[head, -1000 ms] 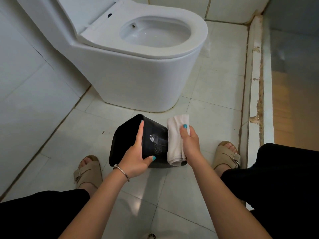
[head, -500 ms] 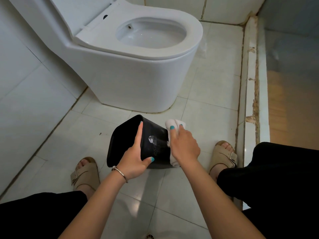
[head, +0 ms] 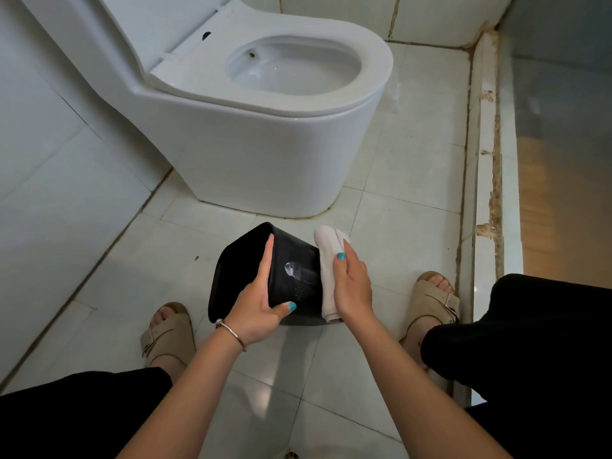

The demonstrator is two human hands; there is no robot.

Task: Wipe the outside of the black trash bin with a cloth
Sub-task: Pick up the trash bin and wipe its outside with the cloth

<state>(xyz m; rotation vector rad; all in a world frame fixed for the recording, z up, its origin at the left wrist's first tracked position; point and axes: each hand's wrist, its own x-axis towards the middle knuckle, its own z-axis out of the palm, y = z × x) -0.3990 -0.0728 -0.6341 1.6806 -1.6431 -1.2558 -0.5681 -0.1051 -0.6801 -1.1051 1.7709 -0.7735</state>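
Observation:
The black trash bin (head: 298, 276) lies tipped on its side above the tiled floor, its open mouth facing left. My left hand (head: 261, 303) grips its rim, fingers along the inside edge and thumb on the outer wall. A folded white cloth (head: 326, 260) lies against the bin's bottom end on the right. My right hand (head: 351, 286) holds the cloth and presses it onto the bin, thumb on top of the fabric. A pale smear shows on the bin's upper wall.
A white toilet (head: 258, 127) with its lid up stands just beyond the bin. My two sandalled feet (head: 169, 332) (head: 430, 299) flank the bin on the floor. A raised white threshold (head: 486, 160) runs along the right, and a tiled wall (head: 49, 144) on the left.
My right hand slid the cloth up the bin's end and then back down it. The camera view shifted slightly. My left hand kept its grip on the rim.

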